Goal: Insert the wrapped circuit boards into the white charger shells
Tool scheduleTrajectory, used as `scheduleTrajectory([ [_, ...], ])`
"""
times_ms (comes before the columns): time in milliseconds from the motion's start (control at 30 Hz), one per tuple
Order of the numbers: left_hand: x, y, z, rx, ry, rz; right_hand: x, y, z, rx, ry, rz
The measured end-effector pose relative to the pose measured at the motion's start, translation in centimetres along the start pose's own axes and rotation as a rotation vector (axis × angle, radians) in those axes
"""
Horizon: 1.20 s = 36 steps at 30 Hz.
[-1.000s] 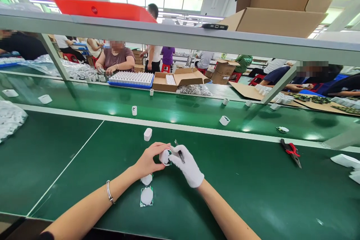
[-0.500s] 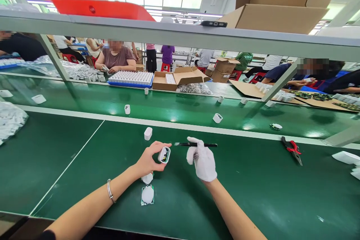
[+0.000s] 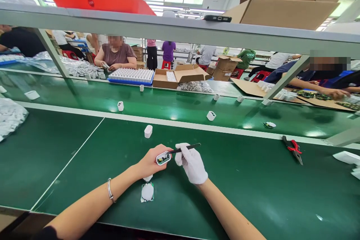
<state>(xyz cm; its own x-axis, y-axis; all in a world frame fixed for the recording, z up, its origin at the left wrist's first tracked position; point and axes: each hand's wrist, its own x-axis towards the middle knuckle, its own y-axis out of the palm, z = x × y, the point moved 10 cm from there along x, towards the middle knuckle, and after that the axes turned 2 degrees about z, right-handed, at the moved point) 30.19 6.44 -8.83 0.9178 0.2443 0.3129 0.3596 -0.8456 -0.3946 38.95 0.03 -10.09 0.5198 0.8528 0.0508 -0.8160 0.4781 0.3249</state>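
My bare left hand grips a small white oval plastic housing, its open end facing me. A green circuit board with dark and yellow parts shows inside. My right hand, in a white glove, holds a slim black tool with a small hook at its right end. The tool's left tip is at the housing's opening; whether it touches the board I cannot tell. Below my left hand lies a circuit board with a white round cover, with another white piece partly hidden. A white housing stands beyond.
Red-handled pliers lie at right on the green bench. Several housings, one a white housing, sit on the green belt beyond a pale rail. A shelf crosses above. A plastic bag lies at left. Other people work opposite.
My right hand has moved left, bringing the black tool's tip to the housing. My left hand has turned the housing more toward me. Pieces on the belt have shifted left.
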Motion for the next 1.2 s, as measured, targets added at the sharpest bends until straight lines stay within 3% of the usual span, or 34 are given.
scheduleTrajectory([
  [367,0.1,0.0,-0.6,-0.075,-0.052,-0.004,-0.2,0.4,-0.2,-0.045,0.033,-0.012],
  [733,-0.4,0.9,2.7,-0.4,-0.263,-0.05,-1.0,-0.2,1.4,-0.212,-0.077,-0.153],
  [1200,-0.3,0.4,2.3,-0.412,-0.245,-0.061,-1.0,-0.3,0.8,-0.153,-0.068,-0.148],
])
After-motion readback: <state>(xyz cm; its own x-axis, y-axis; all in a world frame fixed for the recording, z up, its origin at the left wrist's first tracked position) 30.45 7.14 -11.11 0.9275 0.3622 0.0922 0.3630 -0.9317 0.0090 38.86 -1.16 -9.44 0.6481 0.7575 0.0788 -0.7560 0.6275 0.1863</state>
